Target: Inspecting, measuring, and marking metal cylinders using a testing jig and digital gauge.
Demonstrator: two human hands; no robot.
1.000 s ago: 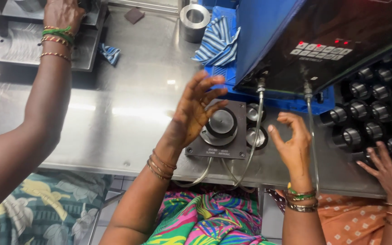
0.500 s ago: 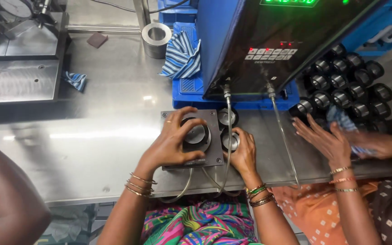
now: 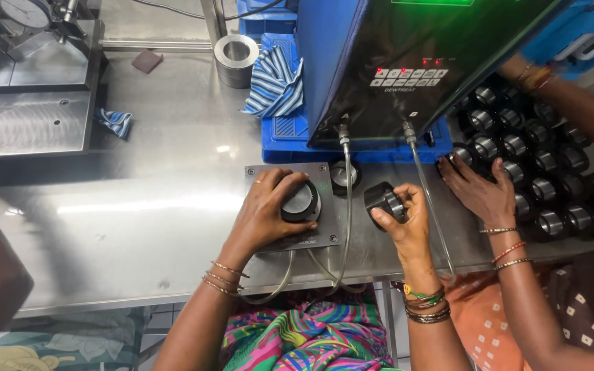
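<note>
The left hand (image 3: 264, 209) cups its fingers over a round dark metal ring (image 3: 302, 201) seated on the grey steel gauge plate (image 3: 262, 172) on the shiny steel table (image 3: 139, 213). The right hand (image 3: 405, 218) grasps a second dark metal ring (image 3: 382, 199), tilted, just right of the plate, while a co-worker's hand (image 3: 479, 192) rests on the rows of dark rings (image 3: 558, 185) beside it
</note>
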